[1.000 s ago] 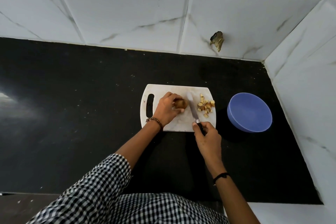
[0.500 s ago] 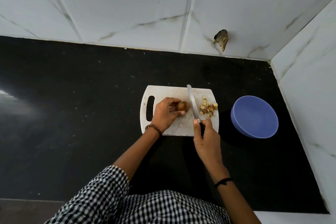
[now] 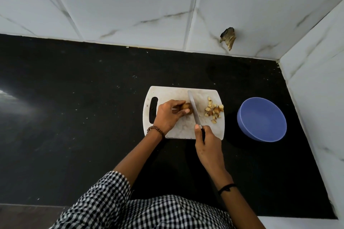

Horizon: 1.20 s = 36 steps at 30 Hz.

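Centrally, just below the middle of the frame, the left hand curls over a small brown vegetable, fingers and thumb pinching it down onto the white cutting board. The right hand, a little lower and to the right, is wrapped round the dark handle of a knife, with a fingertip laid near the base of the blade. The blade runs up and slightly left across the board and sits right against the exposed right end of the vegetable; whether the edge has entered it cannot be told. Right of the blade, near the board's right edge, lies a loose heap of cut pieces, pale with brown skin, apart from the knife. The board has a slot handle at its left end and lies on a black tabletop. Near the board's right side, not touching it, sits a blue bowl. A bead bracelet circles the left wrist and a black band the right. A checked sleeve fills the lower left of the frame. White marbled tiles rise across the top and down the right side, with a broken patch at upper right.
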Available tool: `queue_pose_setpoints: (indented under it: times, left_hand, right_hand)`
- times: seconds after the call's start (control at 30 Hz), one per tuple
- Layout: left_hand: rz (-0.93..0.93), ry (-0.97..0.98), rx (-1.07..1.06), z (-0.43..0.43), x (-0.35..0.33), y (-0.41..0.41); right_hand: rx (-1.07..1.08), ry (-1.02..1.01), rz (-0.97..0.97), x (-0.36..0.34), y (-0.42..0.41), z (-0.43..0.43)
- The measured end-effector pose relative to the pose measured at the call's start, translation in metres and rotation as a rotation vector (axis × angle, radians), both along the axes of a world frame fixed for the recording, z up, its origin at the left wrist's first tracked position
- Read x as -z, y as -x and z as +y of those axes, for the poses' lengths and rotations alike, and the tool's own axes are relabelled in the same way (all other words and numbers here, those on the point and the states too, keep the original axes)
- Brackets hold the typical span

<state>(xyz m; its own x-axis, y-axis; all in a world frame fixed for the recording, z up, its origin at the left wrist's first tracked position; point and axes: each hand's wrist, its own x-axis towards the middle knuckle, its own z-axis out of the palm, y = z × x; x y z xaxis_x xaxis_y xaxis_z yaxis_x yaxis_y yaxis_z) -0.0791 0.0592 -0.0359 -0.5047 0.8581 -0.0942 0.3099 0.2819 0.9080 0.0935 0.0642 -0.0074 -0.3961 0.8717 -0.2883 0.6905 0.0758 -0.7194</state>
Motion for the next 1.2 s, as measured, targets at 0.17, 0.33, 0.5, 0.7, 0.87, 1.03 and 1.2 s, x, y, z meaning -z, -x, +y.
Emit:
queue_pose_setpoints:
  times: [0.17, 0.33, 0.5, 0.7, 0.87, 1.03, 1.2]
  left_hand:
    - [0.009, 0.012, -0.038, 0.006, -0.005, -0.004]
    - [0.016, 0.038, -0.047, 0.007, -0.01, -0.005]
    - [0.022, 0.066, -0.061, 0.011, -0.014, -0.006]
    - [0.006, 0.082, -0.122, 0.016, -0.013, -0.009]
    - [-0.015, 0.097, -0.141, 0.02, -0.013, -0.009]
    - [-0.011, 0.106, -0.138, 0.021, -0.017, -0.011]
    - [0.0, 0.103, -0.141, 0.017, -0.017, -0.013]
  right_hand:
    - [-0.016, -0.026, -0.011, -0.003, 0.002, -0.005]
    - [-0.028, -0.087, -0.106, -0.001, 0.007, -0.008]
    - [-0.079, -0.083, -0.285, -0.006, 0.018, -0.012]
    - [-0.069, -0.023, -0.303, -0.009, 0.027, -0.008]
    - [-0.059, -0.015, -0.294, -0.008, 0.033, -0.002]
    - [-0.063, 0.018, -0.273, -0.01, 0.04, 0.008]
    - [-0.065, 0.101, -0.26, -0.011, 0.053, 0.019]
